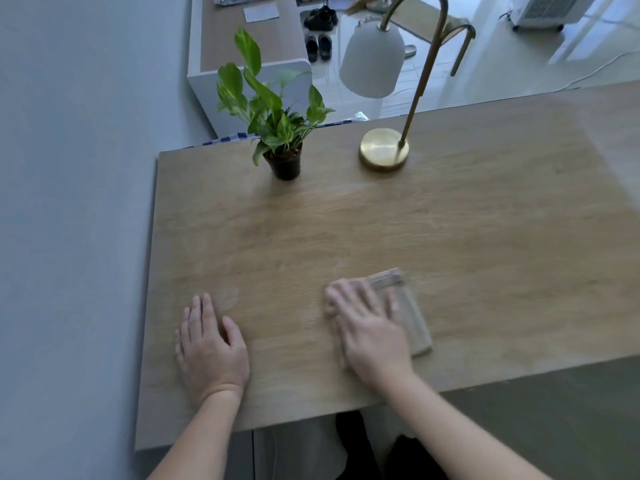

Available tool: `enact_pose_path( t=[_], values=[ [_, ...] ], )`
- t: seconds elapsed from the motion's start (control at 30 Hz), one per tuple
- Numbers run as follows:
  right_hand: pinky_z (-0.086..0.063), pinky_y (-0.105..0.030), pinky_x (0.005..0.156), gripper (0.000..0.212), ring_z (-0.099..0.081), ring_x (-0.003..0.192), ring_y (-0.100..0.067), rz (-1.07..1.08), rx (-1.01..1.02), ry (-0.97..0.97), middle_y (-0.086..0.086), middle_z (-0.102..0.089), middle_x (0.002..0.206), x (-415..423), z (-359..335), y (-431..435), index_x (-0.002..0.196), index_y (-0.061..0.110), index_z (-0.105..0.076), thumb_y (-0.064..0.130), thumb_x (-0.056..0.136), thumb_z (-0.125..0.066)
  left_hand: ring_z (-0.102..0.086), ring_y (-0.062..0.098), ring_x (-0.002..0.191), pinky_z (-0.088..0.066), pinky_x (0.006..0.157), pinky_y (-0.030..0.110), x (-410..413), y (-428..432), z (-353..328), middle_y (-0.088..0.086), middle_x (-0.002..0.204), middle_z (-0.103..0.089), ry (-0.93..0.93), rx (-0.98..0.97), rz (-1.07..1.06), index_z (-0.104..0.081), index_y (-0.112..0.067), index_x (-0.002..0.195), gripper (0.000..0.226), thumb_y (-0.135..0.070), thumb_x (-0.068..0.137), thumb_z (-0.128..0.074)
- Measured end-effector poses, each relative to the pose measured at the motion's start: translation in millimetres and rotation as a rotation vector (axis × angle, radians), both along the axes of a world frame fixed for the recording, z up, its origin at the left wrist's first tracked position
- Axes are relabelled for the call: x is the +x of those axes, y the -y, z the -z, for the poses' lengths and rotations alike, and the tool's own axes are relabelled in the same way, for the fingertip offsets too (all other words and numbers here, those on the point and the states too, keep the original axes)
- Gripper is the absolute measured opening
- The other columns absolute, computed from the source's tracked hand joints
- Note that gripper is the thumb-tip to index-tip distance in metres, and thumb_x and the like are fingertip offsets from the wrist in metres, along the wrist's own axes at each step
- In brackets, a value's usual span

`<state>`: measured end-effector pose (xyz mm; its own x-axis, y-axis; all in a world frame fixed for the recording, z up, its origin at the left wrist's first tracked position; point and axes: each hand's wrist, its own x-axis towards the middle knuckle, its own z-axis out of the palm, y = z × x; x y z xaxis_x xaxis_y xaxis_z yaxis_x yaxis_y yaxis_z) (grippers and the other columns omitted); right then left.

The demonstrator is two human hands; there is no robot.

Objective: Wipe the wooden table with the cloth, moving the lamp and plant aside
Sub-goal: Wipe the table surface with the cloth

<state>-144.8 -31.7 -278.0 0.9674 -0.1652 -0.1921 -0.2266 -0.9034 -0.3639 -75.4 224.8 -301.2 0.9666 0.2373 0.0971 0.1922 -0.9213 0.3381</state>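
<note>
While the right hand (370, 327) lies flat on the folded cloth (414, 323), fingers straight and spread, pressing it to the wooden table (485, 237) near the front edge, we read this as a wiping stroke; blur on that hand fits. Left hand (211, 348): flat on bare wood further left, fingers extended, holding nothing. We judge it a brace for the lean forward. Plant (277, 133) and lamp (382, 150) stand along the far edge, apart from each other and well apart from the cloth; we judge neither is in the way until the far strip is wiped. Surface: pale wood grain, matt, a faint lighter patch just beyond the left fingertips, possibly damp, cannot confirm. Room: grey wall (69, 202) at left, white cabinet (207, 84) beyond the table, shoes (318, 46) on glossy pale floor (519, 71), white appliance (547, 8) top right
</note>
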Motion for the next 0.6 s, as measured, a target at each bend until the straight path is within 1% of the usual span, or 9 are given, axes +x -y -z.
enact_pose_path(
  t=[0.1, 0.17, 0.23, 0.3, 0.37, 0.4, 0.47, 0.57, 0.6],
  values=[
    [-0.007, -0.056, 0.13, 0.052, -0.015, 0.161, -0.009, -0.183, -0.011, 0.076, 0.027, -0.023, 0.169, -20.9, 7.6, -4.4, 0.162, 0.048, -0.033, 0.052, 0.11, -0.029, -0.037, 0.027, 0.156, -0.025, 0.13, 0.052, -0.5, 0.4, -1.9, 0.006, 0.168, -0.044, 0.006, -0.003, 0.006, -0.047, -0.013, 0.161, 0.064, -0.037, 0.102, -0.039],
    [-0.011, -0.054, 0.129, 0.053, -0.022, 0.16, -0.01, -0.138, -0.066, 0.081, 0.026, -0.025, 0.168, -27.9, 13.2, 47.0, 0.161, 0.051, -0.032, 0.052, 0.108, -0.03, -0.036, 0.026, 0.157, -0.023, 0.131, 0.049, 0.0, -0.3, -0.3, 0.005, 0.168, -0.043, -0.003, 0.004, 0.003, -0.047, -0.013, 0.161, 0.064, -0.038, 0.102, -0.037],
    [-0.009, -0.053, 0.129, 0.054, -0.019, 0.16, -0.006, 0.105, -0.113, 0.047, 0.029, -0.021, 0.168, -33.5, 11.0, 114.5, 0.158, 0.059, -0.024, 0.051, 0.105, -0.027, -0.035, 0.026, 0.158, -0.021, 0.131, 0.048, -0.6, -1.5, 1.8, 0.005, 0.169, -0.042, -0.012, 0.01, 0.0, -0.047, -0.014, 0.161, 0.065, -0.038, 0.102, -0.036],
    [-0.006, -0.055, 0.129, 0.056, -0.013, 0.16, -0.002, 0.396, -0.072, 0.0, 0.032, -0.016, 0.168, -33.0, 3.8, 166.3, 0.158, 0.059, -0.026, 0.056, 0.103, -0.02, -0.035, 0.026, 0.158, -0.021, 0.131, 0.049, 1.0, -1.4, 2.4, 0.005, 0.169, -0.042, -0.006, 0.014, 0.0, -0.047, -0.014, 0.161, 0.065, -0.038, 0.102, -0.036],
    [0.0, -0.055, 0.13, 0.062, -0.009, 0.16, -0.003, 0.56, -0.056, 0.001, 0.033, -0.012, 0.168, -20.5, -0.1, 167.9, 0.162, 0.052, -0.029, 0.056, 0.101, -0.017, -0.035, 0.027, 0.157, -0.021, 0.13, 0.05, 3.9, -1.7, 3.1, 0.005, 0.169, -0.042, 0.004, 0.021, -0.006, -0.047, -0.014, 0.161, 0.065, -0.038, 0.101, -0.037],
    [0.002, -0.054, 0.13, 0.063, -0.008, 0.161, -0.004, 0.57, -0.06, 0.002, 0.033, -0.011, 0.169, -12.2, -0.8, 150.0, 0.163, 0.051, -0.027, 0.055, 0.101, -0.017, -0.035, 0.027, 0.157, -0.021, 0.13, 0.05, 4.2, -1.9, 4.1, 0.005, 0.169, -0.042, 0.004, 0.027, -0.006, -0.047, -0.014, 0.161, 0.065, -0.038, 0.101, -0.037],
    [0.003, -0.054, 0.13, 0.059, -0.005, 0.161, -0.005, 0.416, -0.049, 0.01, 0.034, -0.008, 0.168, -3.5, -1.3, 91.6, 0.163, 0.052, -0.026, 0.053, 0.104, -0.019, -0.035, 0.028, 0.158, -0.02, 0.129, 0.05, 1.7, -2.3, 4.7, 0.006, 0.169, -0.041, -0.003, 0.028, -0.008, -0.046, -0.013, 0.161, 0.066, -0.038, 0.101, -0.036],
    [0.009, -0.053, 0.129, 0.053, 0.003, 0.162, -0.006, -0.02, 0.031, 0.014, 0.036, -0.006, 0.168, -26.5, 1.6, -9.2, 0.164, 0.053, -0.02, 0.052, 0.111, -0.019, -0.036, 0.03, 0.156, -0.023, 0.129, 0.052, -1.8, -1.2, 3.8, 0.007, 0.168, -0.043, 0.007, 0.02, -0.005, -0.048, -0.013, 0.16, 0.066, -0.037, 0.1, -0.037],
    [0.01, -0.052, 0.129, 0.052, 0.003, 0.162, -0.007, -0.116, 0.038, 0.014, 0.034, -0.007, 0.169, -40.1, 2.8, -29.6, 0.164, 0.052, -0.018, 0.052, 0.112, -0.018, -0.037, 0.031, 0.156, -0.024, 0.128, 0.052, -2.4, -0.8, 2.9, 0.008, 0.168, -0.044, 0.012, 0.017, -0.005, -0.049, -0.012, 0.16, 0.065, -0.037, 0.1, -0.038]
  ],
)
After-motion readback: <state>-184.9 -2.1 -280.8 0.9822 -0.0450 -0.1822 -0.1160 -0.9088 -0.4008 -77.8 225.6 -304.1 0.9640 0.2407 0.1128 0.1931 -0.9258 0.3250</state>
